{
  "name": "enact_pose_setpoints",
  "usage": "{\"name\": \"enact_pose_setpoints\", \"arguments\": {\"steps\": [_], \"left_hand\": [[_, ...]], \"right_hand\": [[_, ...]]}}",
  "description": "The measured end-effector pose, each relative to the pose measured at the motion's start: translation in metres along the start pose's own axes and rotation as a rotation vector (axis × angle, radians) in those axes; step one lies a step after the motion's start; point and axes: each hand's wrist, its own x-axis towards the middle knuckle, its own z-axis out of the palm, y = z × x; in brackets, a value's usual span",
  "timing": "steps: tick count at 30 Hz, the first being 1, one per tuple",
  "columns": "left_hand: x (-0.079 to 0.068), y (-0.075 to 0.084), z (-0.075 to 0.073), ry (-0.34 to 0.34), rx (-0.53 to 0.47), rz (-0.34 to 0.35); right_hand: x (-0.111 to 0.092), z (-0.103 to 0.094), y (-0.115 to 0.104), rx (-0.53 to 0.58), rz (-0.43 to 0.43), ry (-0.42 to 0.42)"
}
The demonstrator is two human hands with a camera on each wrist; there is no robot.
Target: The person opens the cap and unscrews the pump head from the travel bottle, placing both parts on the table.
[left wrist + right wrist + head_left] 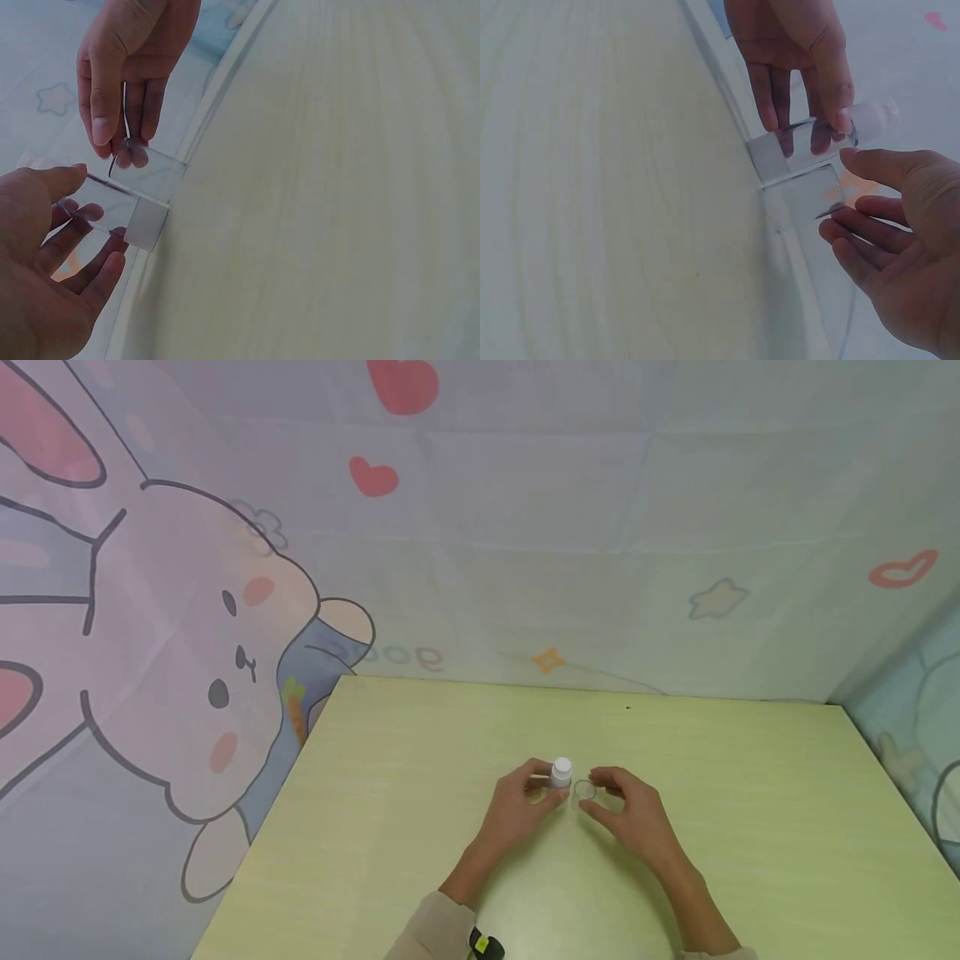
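A small clear bottle with a white cap (562,766) stands upright on the table. White contents (148,223) show in its lower part. My left hand (517,802) holds it, thumb on the near side near the shoulder and fingers behind, seen through the clear wall in the right wrist view. Just right of it stands a clear, open-topped cup (808,193), close beside the bottle. My right hand (633,810) is curved loosely around the cup's rim, thumb and fingertips apart on either side. Whether its fingertips touch the cup I cannot tell.
Both things stand on a pale yellow-green table (750,793). A cloth backdrop (525,527) with a printed rabbit and hearts rises behind the table and at its sides. A tiny dark speck (627,707) lies near the back edge.
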Motion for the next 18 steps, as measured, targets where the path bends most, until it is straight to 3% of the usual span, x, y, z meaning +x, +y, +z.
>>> {"name": "enact_pose_setpoints", "arguments": {"steps": [18], "left_hand": [[0.0001,-0.003,0.0007,-0.001,0.001,0.013]], "right_hand": [[0.0,-0.0045,-0.0088,-0.011,-0.037,0.016]]}}
